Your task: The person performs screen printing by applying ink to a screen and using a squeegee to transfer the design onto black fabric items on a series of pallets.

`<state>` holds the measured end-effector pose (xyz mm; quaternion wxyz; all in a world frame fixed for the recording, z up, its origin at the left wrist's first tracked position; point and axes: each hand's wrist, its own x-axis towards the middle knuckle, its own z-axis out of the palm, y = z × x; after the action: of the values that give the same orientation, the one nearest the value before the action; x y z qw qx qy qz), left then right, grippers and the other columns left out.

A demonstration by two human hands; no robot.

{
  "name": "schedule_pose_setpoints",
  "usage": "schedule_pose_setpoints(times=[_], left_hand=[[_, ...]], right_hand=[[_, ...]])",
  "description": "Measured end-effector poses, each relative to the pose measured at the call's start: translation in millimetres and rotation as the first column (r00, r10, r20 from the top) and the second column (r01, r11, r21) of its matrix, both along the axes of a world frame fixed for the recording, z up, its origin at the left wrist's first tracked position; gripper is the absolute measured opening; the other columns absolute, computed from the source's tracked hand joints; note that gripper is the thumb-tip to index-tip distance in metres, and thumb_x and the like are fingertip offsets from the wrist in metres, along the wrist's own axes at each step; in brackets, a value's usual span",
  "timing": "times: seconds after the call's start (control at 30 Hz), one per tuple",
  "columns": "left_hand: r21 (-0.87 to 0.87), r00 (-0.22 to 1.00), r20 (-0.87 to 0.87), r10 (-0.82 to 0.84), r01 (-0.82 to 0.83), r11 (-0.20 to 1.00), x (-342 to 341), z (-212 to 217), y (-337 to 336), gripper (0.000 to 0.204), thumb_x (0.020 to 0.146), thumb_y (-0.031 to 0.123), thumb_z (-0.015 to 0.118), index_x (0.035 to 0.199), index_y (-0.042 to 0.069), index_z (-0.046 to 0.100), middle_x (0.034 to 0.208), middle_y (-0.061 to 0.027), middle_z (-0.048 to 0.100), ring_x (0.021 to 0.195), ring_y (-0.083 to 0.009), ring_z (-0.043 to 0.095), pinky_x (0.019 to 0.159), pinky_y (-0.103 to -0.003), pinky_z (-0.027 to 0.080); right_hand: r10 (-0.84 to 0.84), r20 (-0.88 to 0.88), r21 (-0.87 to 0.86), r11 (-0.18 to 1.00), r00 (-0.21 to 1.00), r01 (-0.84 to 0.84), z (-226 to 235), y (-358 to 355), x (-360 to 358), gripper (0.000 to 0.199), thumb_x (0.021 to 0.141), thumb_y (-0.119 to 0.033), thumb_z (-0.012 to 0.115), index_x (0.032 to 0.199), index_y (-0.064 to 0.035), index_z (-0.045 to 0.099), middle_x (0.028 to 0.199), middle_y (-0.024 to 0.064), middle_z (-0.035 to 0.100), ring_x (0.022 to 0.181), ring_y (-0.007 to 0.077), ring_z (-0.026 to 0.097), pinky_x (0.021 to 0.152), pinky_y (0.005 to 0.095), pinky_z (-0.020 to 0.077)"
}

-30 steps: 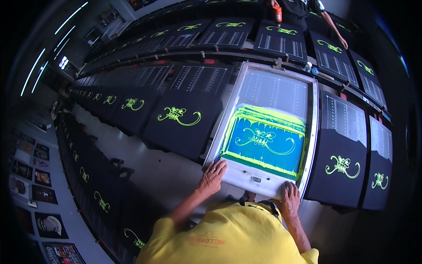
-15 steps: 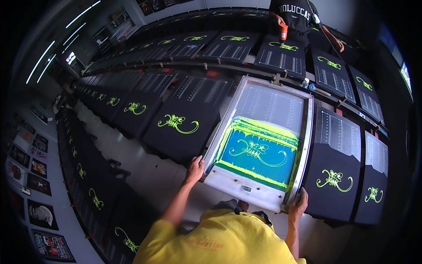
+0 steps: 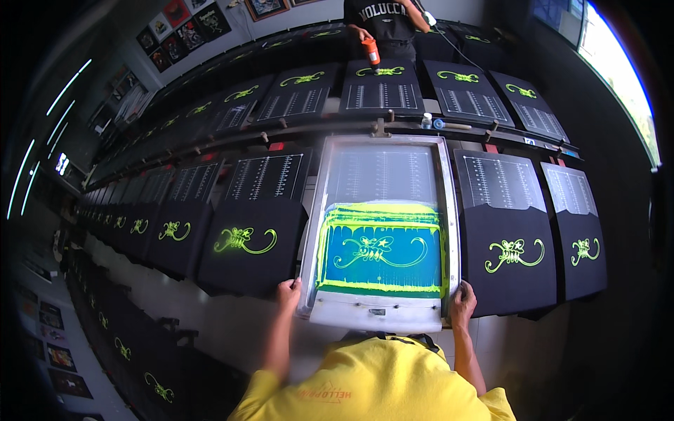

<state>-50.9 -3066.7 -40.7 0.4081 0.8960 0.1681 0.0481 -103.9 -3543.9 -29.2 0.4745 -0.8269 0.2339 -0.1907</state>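
In front of me lies a screen-printing frame (image 3: 452,231) with a pale metal rim. Its mesh is grey at the far part and blue (image 3: 351,270) nearer me, with a curled design outlined in neon yellow-green. Bright yellow-green ink (image 3: 382,210) borders the blue area in thick smears. My left hand (image 3: 288,292) is closed around the near left side of the frame. At the near right corner, my right hand (image 3: 463,303) grips the opposite side, fingers curled at its edge. What lies under the frame is mostly hidden.
Black shirts on boards (image 3: 516,256) stand on both sides, printed with the same neon design. Across a dark rail (image 3: 323,128), a co-worker holds an orange heat gun (image 3: 371,52) over a print. A small bottle (image 3: 427,121) and a tape roll (image 3: 439,123) sit on the rail.
The view has turned, so the frame now appears straighter and further left. Both my hands stay on its sides. The co-worker's free hand has risen toward the shoulder.
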Motion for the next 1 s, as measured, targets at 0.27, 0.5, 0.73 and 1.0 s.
schedule_pose_setpoints(times=[0.27,0.5,0.73,1.0], left_hand=[[-0.375,0.981,-0.156,0.112,-0.164,0.912,4.7,-11.9,8.9,0.036,0.092,0.027,0.061,0.071,-0.002,0.063,0.062,0.0052,0.047,0.062,-0.006,0.039,0.055,-0.03,0.032],[-0.462,0.979,-0.067,0.191,-0.2,0.864,-3.9,24.8,-18.7,0.035,0.093,0.025,0.059,0.076,-0.005,0.064,0.07,-0.001,0.058,0.065,-0.0085,0.047,0.06,-0.029,0.039],[-0.328,0.983,0.005,0.183,-0.171,0.929,-28.9,30.5,-38.8,0.036,0.094,0.024,0.058,0.078,-0.007,0.065,0.07,-0.002,0.059,0.064,-0.0078,0.048,0.058,-0.028,0.04],[-0.433,0.982,0.035,0.185,-0.151,0.889,-69.7,43.1,-222.6,0.034,0.094,0.024,0.058,0.082,-0.007,0.065,0.07,-0.0005,0.058,0.066,-0.0078,0.048,0.06,-0.026,0.04]], right_hand=[[-0.044,-0.001,-0.073,0.996,0.999,0.044,0.3,4.7,9.0,0.018,0.089,-0.006,0.052,0.103,0.0003,0.062,0.087,0.0156,0.067,0.076,0.0241,0.063,0.074,0.0342,0.0496],[-0.057,0.022,0.067,0.996,0.998,0.055,-11.8,-14.1,9.5,0.02,0.087,-0.005,0.053,0.099,0.0053,0.064,0.087,0.0122,0.068,0.077,0.0181,0.063,0.074,0.0303,0.0492],[-0.009,0.053,0.135,0.991,0.999,0.002,31.8,-52.8,-9.3,0.022,0.087,-0.004,0.055,0.104,0.0062,0.065,0.091,0.0125,0.069,0.081,0.0171,0.064,0.077,0.0285,0.0496],[0.001,0.111,0.166,0.986,0.994,-0.019,55.6,-235.8,-38.8,0.019,0.089,-0.002,0.054,0.103,0.0065,0.065,0.088,0.0084,0.068,0.078,0.0128,0.061,0.073,0.0262,0.0486]])
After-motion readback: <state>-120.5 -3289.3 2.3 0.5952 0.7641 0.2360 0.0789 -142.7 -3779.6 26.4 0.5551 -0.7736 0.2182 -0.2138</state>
